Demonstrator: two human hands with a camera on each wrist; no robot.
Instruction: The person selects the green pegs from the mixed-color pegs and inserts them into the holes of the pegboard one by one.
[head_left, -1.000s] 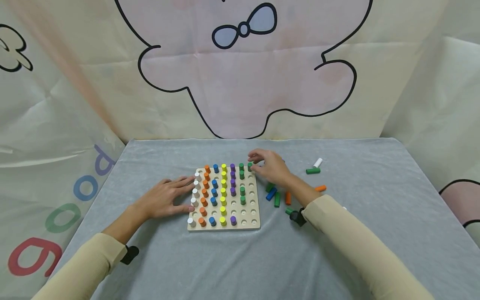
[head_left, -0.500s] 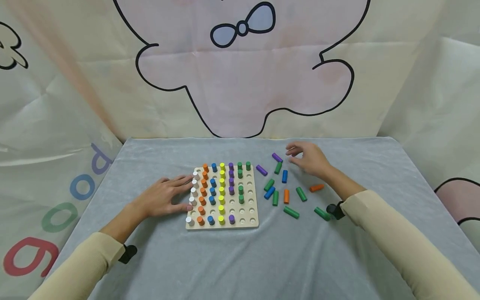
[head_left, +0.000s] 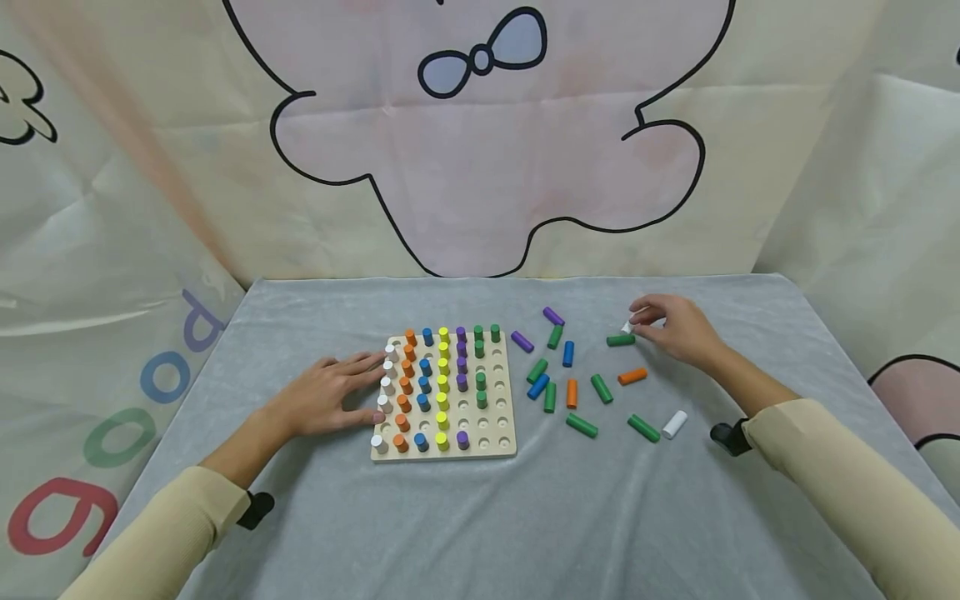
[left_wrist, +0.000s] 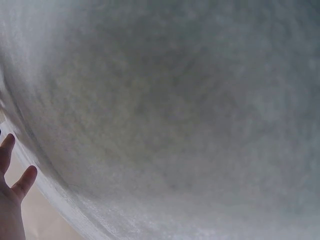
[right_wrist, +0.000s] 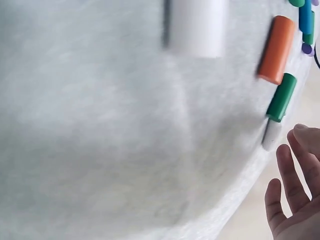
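A pale pegboard (head_left: 495, 433) carries standing rows of white, orange, blue, yellow, purple and green pegs. My left hand (head_left: 330, 393) rests at the board's left edge, fingers spread and the thumb near the white pegs. My right hand (head_left: 678, 329) is over the back right of the table, fingers bent toward a white peg (head_left: 627, 327). In the right wrist view, that white peg (right_wrist: 271, 135) lies on the cloth beside my fingertips, and I see no grip on it. A green peg (head_left: 620, 340) lies just in front of it. The left wrist view shows mostly blurred cloth.
Right of the board lie several loose pegs, among them a purple peg (head_left: 553, 316), a blue peg (head_left: 568, 353), an orange peg (head_left: 632, 377), a green peg (head_left: 643, 427) and another white peg (head_left: 674, 424). A grey cloth (head_left: 450, 533) covers the table; a printed curtain (head_left: 480, 167) hangs behind.
My right hand has moved right, from the green peg at the board's back right corner, across the loose pegs to the white peg. My left hand has stayed at the board.
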